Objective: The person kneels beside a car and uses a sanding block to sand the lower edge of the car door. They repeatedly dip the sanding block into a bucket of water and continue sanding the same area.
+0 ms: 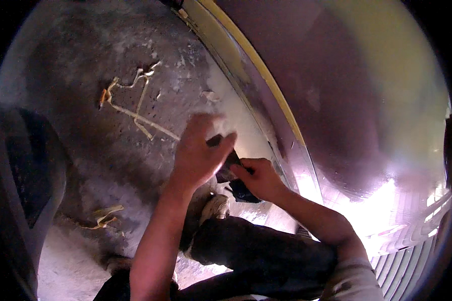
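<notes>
My left hand (198,150), a little blurred by motion, is curled with its thumb across a thin dark strip (230,159). The strip shows in the gap by that thumb and again below it. Thumb and fingers of my right hand (262,179) pinch the strip's right side. Under the right hand is a black, cloth-like piece (243,192); whether it is part of the strip I cannot tell. Both hands are above the floor, in front of a large curved, glossy dark panel (326,100). The left fingertips are mostly hidden.
Yellow tape (273,83) follows the panel's edge. Crumpled pale tape strips (143,118) lie on the stained concrete floor (65,60), with another scrap (105,216) nearer me. A dark rounded object (30,170) stands at left. My shoe (216,208) and bent leg are below my hands.
</notes>
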`<move>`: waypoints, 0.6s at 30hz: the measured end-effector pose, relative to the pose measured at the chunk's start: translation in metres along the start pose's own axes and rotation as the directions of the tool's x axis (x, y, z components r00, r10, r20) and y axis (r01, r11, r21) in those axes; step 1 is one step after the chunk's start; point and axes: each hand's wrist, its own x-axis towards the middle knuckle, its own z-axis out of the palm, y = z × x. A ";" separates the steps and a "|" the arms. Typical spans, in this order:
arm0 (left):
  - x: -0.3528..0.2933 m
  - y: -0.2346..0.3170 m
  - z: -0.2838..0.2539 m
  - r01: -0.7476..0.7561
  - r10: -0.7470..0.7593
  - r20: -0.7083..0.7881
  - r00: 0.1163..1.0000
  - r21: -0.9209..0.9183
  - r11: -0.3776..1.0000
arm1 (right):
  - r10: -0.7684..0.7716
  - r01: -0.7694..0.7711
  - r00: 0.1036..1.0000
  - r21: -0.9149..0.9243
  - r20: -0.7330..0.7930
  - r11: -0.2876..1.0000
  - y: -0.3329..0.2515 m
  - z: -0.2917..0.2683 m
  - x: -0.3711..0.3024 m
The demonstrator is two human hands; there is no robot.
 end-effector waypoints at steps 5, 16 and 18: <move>0.107 0.053 0.013 -0.131 0.012 -0.548 0.836 -0.179 0.975 | 0.111 -0.110 0.994 -0.036 0.016 0.993 0.027 -0.019 -0.018; 0.151 0.099 0.035 -0.176 -0.133 -0.689 0.713 -0.359 0.917 | 0.049 -0.072 0.987 0.145 0.151 0.987 0.043 -0.032 -0.036; 0.144 0.103 0.039 -0.199 -0.116 -0.671 0.732 -0.374 0.906 | -0.030 0.015 0.991 0.119 0.130 0.993 0.044 -0.030 -0.032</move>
